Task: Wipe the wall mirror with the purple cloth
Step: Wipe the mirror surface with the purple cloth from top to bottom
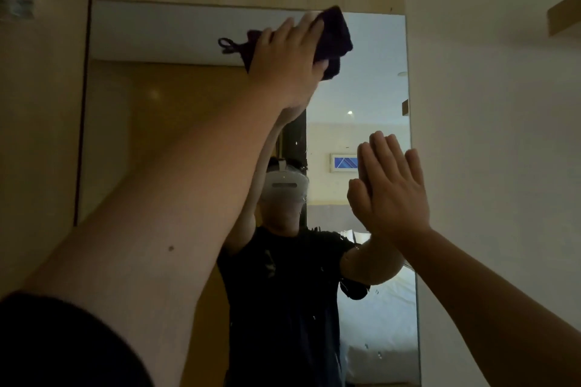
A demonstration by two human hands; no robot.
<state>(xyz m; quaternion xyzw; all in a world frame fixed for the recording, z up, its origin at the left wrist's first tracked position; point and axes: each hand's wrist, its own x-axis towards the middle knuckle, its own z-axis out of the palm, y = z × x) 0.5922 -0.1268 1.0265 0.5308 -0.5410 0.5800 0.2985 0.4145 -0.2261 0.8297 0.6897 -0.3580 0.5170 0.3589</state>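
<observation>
A tall wall mirror (163, 38) fills the middle of the view, set in a wooden panel. My left hand (287, 64) is raised to the mirror's top edge, right of centre, and presses a dark purple cloth (334, 33) flat against the glass. The cloth's hanging loop (227, 44) sticks out to the left of the hand. My right hand (391, 188) rests flat on the glass near the mirror's right edge, fingers spread, holding nothing. The mirror reflects a person with a white headset and a dark shirt.
A white wall (496, 166) borders the mirror on the right, with a wooden shelf corner (564, 14) high up. Wooden panelling (41, 135) lies to the left and above. Small specks and droplets dot the lower glass (372, 350).
</observation>
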